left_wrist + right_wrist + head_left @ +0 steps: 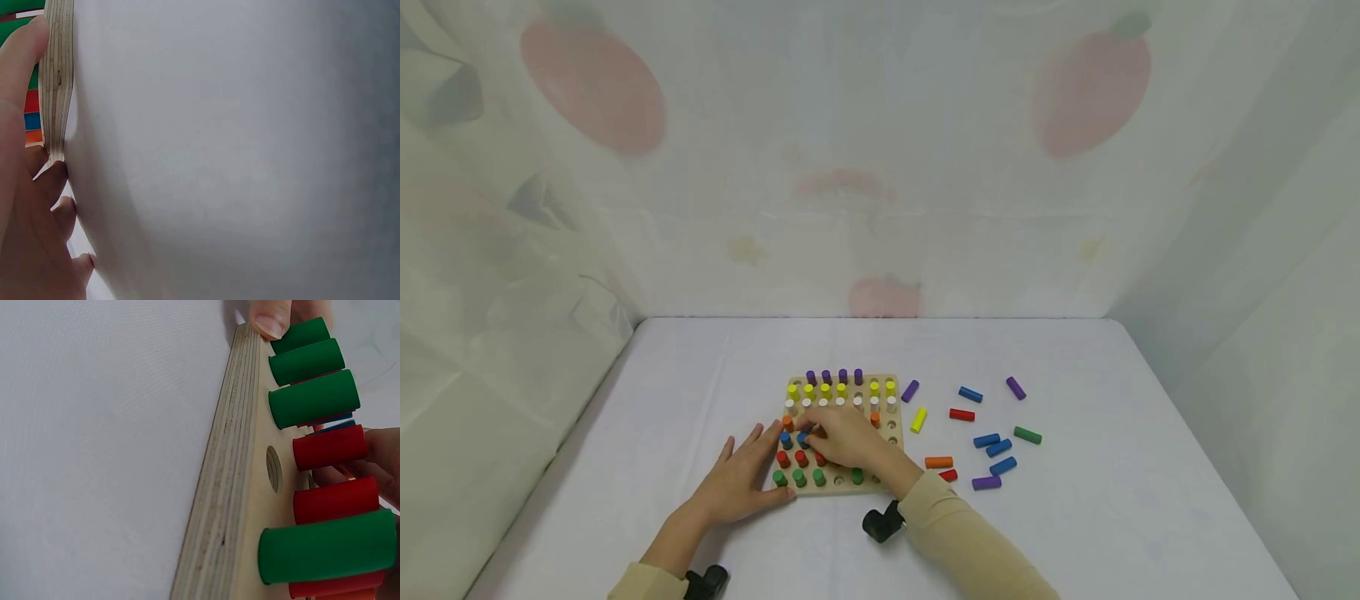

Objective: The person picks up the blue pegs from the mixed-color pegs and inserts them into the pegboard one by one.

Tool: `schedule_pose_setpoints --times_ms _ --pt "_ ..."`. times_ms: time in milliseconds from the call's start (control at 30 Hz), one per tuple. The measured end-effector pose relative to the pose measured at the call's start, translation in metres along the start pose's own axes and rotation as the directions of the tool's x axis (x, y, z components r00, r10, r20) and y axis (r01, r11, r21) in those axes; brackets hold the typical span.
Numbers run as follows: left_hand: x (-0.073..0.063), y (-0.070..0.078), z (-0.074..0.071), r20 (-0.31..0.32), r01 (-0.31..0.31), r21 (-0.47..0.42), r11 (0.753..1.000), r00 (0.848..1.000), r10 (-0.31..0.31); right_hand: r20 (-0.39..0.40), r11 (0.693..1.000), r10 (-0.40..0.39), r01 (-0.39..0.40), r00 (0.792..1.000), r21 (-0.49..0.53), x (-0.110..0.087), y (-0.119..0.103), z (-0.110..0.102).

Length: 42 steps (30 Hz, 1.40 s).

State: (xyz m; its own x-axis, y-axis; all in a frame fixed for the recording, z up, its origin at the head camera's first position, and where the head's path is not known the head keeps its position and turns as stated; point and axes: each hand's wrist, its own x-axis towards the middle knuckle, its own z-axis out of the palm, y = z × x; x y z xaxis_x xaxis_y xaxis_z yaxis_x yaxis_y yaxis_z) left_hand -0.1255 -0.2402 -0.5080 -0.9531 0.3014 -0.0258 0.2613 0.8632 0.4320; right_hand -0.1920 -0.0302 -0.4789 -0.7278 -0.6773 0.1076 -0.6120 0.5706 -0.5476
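Observation:
A wooden pegboard [815,492] carries rows of upright pegs in purple, yellow, white, orange, blue, red and green. At its left edge, my left hand [741,479] is spread, with the thumb on the front left corner and the fingers along the side. The left wrist view shows that thumb [26,53] against the layered wood edge. My right hand [846,437] reaches over the board and pinches a blue peg [802,439] in the blue row; its palm hides several pegs behind it. Green pegs [312,400] fill most of the front row in the right wrist view, beside a bare hole [274,469].
Loose pegs lie to the right of the board: several blue ones [987,440], a green peg [1027,435], an orange peg [938,462], a yellow peg [918,419], red ones [962,414] and purple ones [987,482]. A white cloth [1112,500] covers the table.

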Motion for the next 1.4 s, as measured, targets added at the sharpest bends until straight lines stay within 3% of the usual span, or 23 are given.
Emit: schedule_pose_setpoints --times_ms 600,867,1133,1400 --pt "0.000 -0.003 0.002 -0.027 -0.012 0.000 1.000 1.000 0.012 -0.016 0.999 -0.006 0.006 1.000 0.048 -0.012 -0.001 -0.019" --pt "0.001 -0.002 0.002 -0.017 0.001 0.010 1.000 1.000 -0.001 -0.084 1.000 -0.002 0.004 0.996 0.020 -0.025 0.007 -0.035" --pt "0.001 -0.001 0.002 -0.021 0.001 0.000 1.000 1.000 -0.001 -0.135 1.000 0.001 0.002 0.991 0.016 -0.038 0.022 -0.048" --pt "0.002 -0.002 0.003 -0.014 0.011 0.002 1.000 1.000 -0.011 -0.212 0.998 0.059 -0.063 0.976 -0.012 -0.054 0.050 -0.061"
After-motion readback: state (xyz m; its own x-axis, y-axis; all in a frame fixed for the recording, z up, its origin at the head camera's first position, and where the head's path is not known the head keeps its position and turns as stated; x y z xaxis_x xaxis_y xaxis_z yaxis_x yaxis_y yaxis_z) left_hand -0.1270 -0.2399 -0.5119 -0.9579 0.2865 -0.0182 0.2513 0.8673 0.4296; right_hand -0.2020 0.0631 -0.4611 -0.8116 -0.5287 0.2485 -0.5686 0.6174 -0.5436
